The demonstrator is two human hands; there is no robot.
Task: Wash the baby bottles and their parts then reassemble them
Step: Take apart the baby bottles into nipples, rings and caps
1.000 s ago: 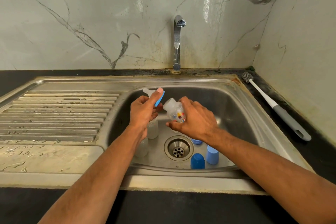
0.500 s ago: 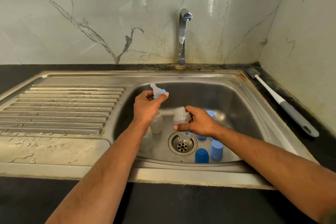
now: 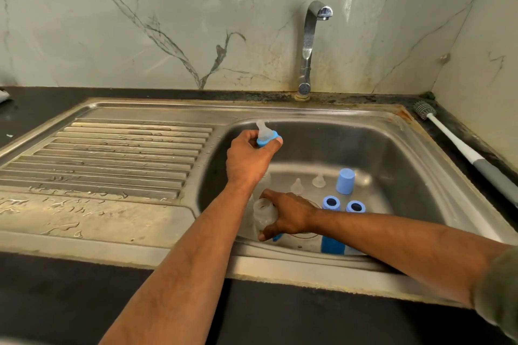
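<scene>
The sink [image 3: 322,131] holds loose blue collars and teats. The right hand [image 3: 291,218] has lowered its clear bottle [image 3: 265,214] to the near-left basin floor, grip curled round it; the left hand [image 3: 246,162] pinches the unscrewed teat-and-collar [image 3: 266,137] above, so disassembly continues.

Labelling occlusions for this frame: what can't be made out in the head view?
- Sink drain: hidden behind the right hand and forearm.
- Clear plastic bottle gripped by the right hand: lower body covered by its fingers.
- Second clear bottle behind the left hand: mostly hidden by the wrist.
- Dark blue cap at the basin's near wall: top cut by the right forearm.
- Grey-handled bottle brush: handle end runs off the right edge.
</scene>
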